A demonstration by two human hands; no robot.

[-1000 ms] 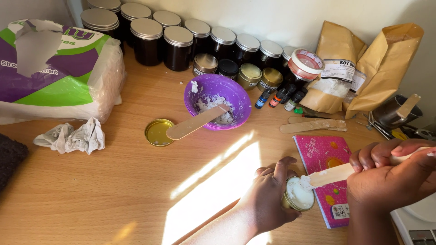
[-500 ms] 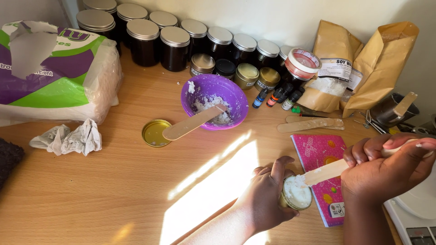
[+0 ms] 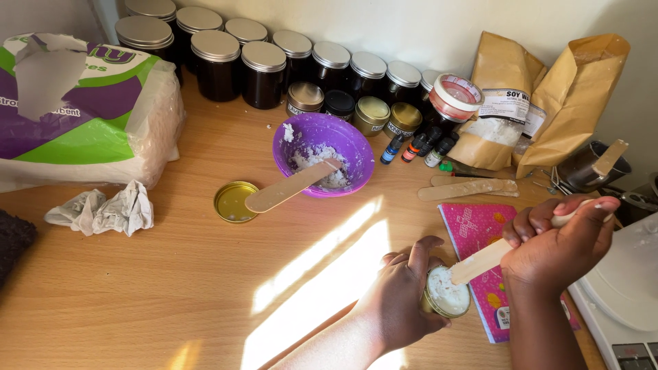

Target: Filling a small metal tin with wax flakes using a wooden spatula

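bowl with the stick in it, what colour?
Purple. The bowl holds white clumps and a wooden stick leans in it; the head view shows it clearly.

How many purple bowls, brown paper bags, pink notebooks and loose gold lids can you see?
Purple bowl: 1
Brown paper bags: 2
Pink notebook: 1
Loose gold lid: 1
Total: 5

- The right hand (image 3: 558,243) has come in closer to the small round tin (image 3: 447,293), from further out to the tin's right a second ago.
- The wooden stick (image 3: 480,264) it grips now lies with its white-coated tip on the white stuff in the tin, at a steeper slant than before.
- The left hand (image 3: 401,301) has shifted its grip on the tin only slightly.
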